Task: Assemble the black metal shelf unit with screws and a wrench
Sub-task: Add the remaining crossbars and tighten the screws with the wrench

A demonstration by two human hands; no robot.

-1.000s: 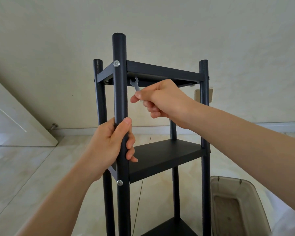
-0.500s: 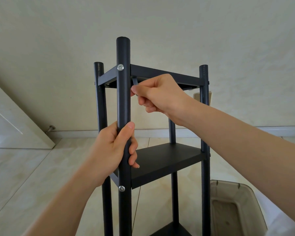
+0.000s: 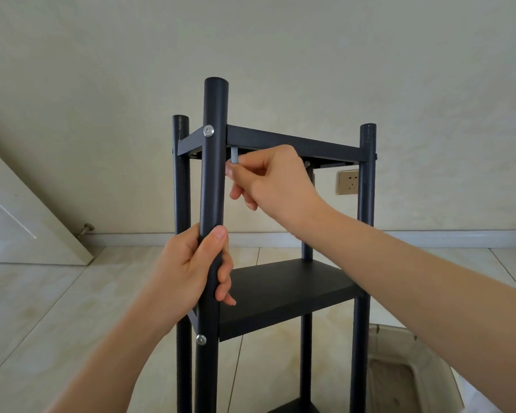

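Two hands work the shelf unit (image 3: 289, 296): left hand (image 3: 188, 269) grips the near post; right hand (image 3: 273, 180) pinches the upright wrench (image 3: 234, 155) under the top shelf's near-left corner.

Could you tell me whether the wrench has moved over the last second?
Yes. The wrench has shifted left toward the front post and up under the top shelf.

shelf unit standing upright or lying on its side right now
Upright. The shelf unit's posts run vertically from the floor, its shelves sit level, and the left hand grips the front post while the right hand holds the wrench.
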